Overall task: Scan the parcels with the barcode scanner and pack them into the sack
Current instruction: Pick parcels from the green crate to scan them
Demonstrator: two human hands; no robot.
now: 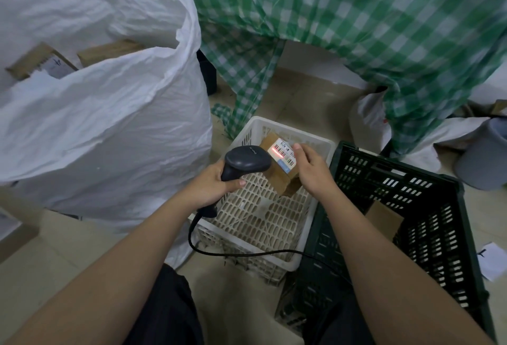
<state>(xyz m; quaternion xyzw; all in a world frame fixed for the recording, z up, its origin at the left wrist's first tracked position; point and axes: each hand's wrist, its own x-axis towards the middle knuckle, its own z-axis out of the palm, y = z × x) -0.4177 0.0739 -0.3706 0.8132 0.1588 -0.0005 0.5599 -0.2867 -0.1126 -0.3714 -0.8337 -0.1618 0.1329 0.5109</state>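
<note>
Left hand (211,184) wrapped around scanner (244,162); right hand (311,170) pinching parcel (278,165) above white basket (315,143). Misread risk: fingers covering label.

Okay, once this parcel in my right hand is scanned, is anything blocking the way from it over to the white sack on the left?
Only the barcode scanner, gripped by the left hand, sits between the parcel and the white sack. The sack's mouth looks open, with parcels already inside.
</note>
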